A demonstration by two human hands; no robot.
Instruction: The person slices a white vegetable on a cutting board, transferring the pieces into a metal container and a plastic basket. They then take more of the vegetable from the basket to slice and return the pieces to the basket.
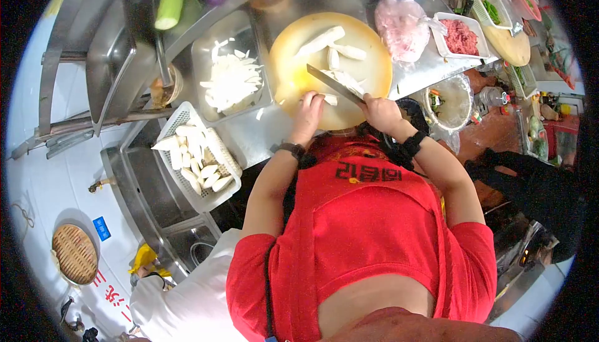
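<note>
My right hand [382, 114] grips the handle of a kitchen knife [337, 84], its blade slanting up and left across the round yellowish cutting board [286, 49]. My left hand [307, 116] is at the board's near edge, fingers curled against a short piece of peeled white vegetable [328, 99], left of the blade. Cut white pieces [350, 82] lie along the blade's far side. Farther back on the board rest whole peeled white stalks [321, 40], perhaps water bamboo shoots. Left of the board, a steel tray [267, 92] holds a heap of white slices [231, 80].
A white plastic basket [234, 187] of peeled white stalks sits at the counter's left, over a sink [156, 173]. Right of the board are a pink-filled plastic bag [399, 25] and a tray of minced meat [460, 36]. A lined bin [450, 102] stands below; someone's white-clothed leg [187, 298] shows lower left.
</note>
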